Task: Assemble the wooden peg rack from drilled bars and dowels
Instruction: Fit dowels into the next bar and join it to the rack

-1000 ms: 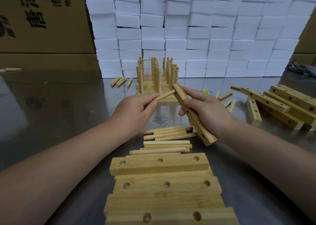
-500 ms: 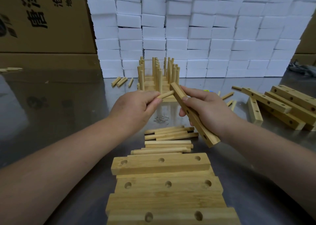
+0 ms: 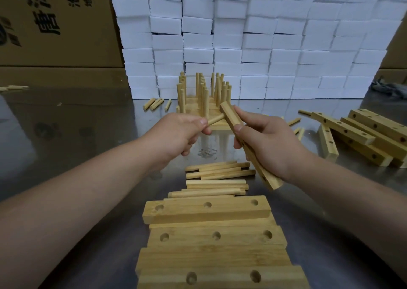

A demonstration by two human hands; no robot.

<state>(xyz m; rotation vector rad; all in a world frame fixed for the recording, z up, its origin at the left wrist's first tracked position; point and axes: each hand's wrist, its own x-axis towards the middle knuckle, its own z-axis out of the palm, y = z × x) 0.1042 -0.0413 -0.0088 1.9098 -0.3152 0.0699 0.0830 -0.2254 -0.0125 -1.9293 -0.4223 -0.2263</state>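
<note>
Gripping dowel (image 3: pixel 217 119) and bar (image 3: pixel 248 144), hands (image 3: pixel 176 134) above bare tabletop (image 3: pixel 77 139)

I read black Chinese print on the cardboard box (image 3: pixel 92 46) behind the table's (image 3: pixel 77 134) far left corner: large 唐泽, smaller 沧州 cut off above, 地址 beside it.

Drilled bars (image 3: pixel 207 211), 6 o'clock: pale yellow wood, fine straight grain.
Dowels (image 3: pixel 215 185): light tan.
Blocks (image 3: pixel 264 35), 12 o'clock: white.
Carton (image 3: pixel 55 24), 10 o'clock: brown, black print.
Worktop (image 3: pixel 77 134): glossy dark grey.
</note>
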